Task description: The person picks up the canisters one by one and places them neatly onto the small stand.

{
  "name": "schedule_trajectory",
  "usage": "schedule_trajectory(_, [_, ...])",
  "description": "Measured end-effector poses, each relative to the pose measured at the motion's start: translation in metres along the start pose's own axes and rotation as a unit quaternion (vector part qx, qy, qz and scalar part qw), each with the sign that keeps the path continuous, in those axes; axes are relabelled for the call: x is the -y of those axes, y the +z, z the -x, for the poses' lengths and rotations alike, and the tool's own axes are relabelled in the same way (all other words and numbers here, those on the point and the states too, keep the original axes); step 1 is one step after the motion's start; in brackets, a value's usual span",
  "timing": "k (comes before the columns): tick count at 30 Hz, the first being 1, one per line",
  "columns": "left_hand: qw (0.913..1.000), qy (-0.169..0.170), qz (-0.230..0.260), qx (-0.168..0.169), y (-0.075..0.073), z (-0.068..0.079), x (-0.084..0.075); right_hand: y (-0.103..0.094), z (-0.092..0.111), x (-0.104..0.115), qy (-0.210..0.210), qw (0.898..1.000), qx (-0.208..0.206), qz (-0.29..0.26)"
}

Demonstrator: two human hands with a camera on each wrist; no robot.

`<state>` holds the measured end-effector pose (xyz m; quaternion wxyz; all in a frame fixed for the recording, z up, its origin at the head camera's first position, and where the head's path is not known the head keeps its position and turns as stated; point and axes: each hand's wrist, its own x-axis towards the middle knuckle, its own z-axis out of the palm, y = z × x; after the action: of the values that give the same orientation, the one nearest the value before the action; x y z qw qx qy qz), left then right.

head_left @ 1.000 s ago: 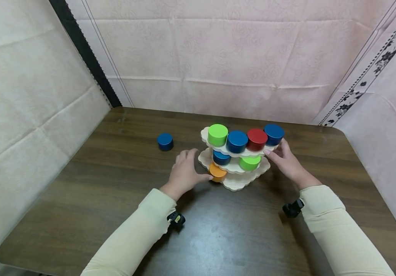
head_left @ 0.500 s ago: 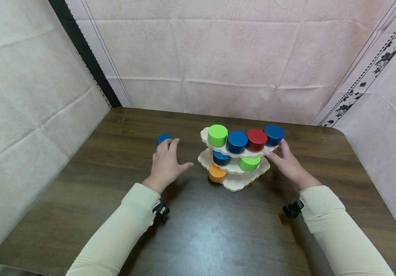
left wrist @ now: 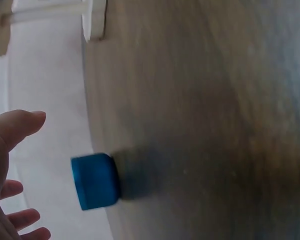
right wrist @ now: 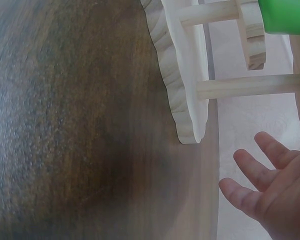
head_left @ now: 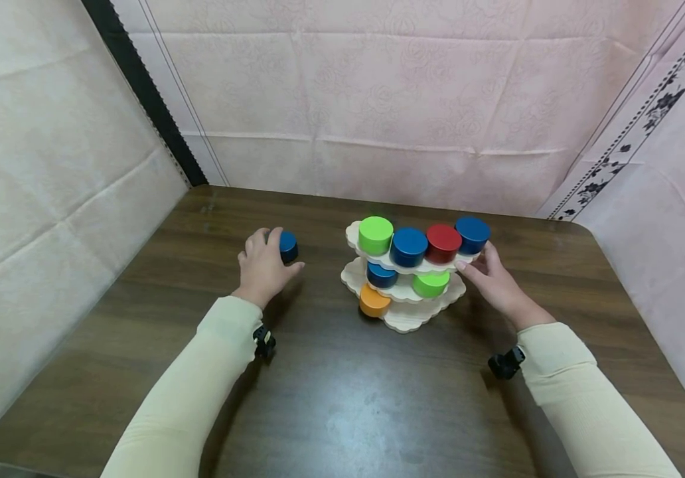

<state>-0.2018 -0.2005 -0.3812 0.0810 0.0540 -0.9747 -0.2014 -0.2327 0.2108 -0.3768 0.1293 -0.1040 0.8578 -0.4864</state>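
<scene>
A short blue cylinder [head_left: 289, 246] stands on the table left of a pale wooden stand with scalloped tiers [head_left: 405, 322]. My left hand [head_left: 261, 265] is at its near left side, thumb and fingers spread; the left wrist view shows this blue cylinder [left wrist: 96, 181] beyond the fingertips. At the stand's right end, my right hand [head_left: 498, 282] pinches the top tier's edge, thumb in front. Its other fingers [right wrist: 245, 195] stretch out loosely in the right wrist view. The top tier carries a green cylinder [head_left: 375, 236], a red cylinder [head_left: 443, 243] and two blue ones.
On the middle tier sit a blue cylinder [head_left: 381, 275] and a green cylinder [head_left: 431, 284]. An orange cylinder [head_left: 374, 301] is at the bottom tier's left. The brown table [head_left: 342, 405] ends at a cloth-covered wall [head_left: 378, 99] behind.
My left hand has moved left, away from beside the orange cylinder to the lone blue cylinder. My right hand has stayed at the stand's top tier.
</scene>
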Motion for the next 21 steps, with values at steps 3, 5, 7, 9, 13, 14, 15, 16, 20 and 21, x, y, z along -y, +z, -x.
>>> schedule_trajectory(3, [0.9999,-0.016,0.006,0.004,0.002,-0.006,0.007,0.000,0.000,-0.001,0.003,1.000,0.001,0.002])
schedule_trajectory(5, [0.9996,-0.027,0.010,0.006,0.002,-0.010,0.010,0.000,0.000,-0.001,0.003,1.000,0.002,-0.001])
schedule_trajectory(7, [0.9992,-0.037,0.014,0.010,0.002,-0.013,0.012,0.000,0.000,-0.001,0.005,1.000,0.001,-0.004])
schedule_trajectory(9, [0.9984,-0.050,0.023,0.015,0.002,-0.015,0.014,0.000,0.000,-0.001,0.007,1.000,0.000,-0.006])
schedule_trajectory(13, [0.9955,-0.076,0.049,0.027,0.002,-0.020,0.017,0.000,0.000,0.000,0.009,1.000,-0.001,-0.007])
schedule_trajectory(14, [0.9946,-0.082,0.057,0.029,0.002,-0.021,0.019,0.000,0.000,0.000,0.008,1.000,-0.001,-0.006])
schedule_trajectory(15, [0.9936,-0.087,0.065,0.031,0.002,-0.022,0.020,0.000,-0.001,0.000,0.008,1.000,0.000,-0.006])
schedule_trajectory(16, [0.9928,-0.090,0.072,0.034,0.002,-0.023,0.021,0.000,-0.001,0.000,0.008,1.000,0.000,-0.006])
schedule_trajectory(20, [0.9890,-0.101,0.097,0.045,0.002,-0.028,0.024,0.000,-0.001,-0.001,0.008,1.000,0.002,-0.006])
schedule_trajectory(21, [0.9883,-0.104,0.100,0.050,0.002,-0.029,0.025,0.000,-0.001,-0.001,0.008,1.000,0.001,-0.007])
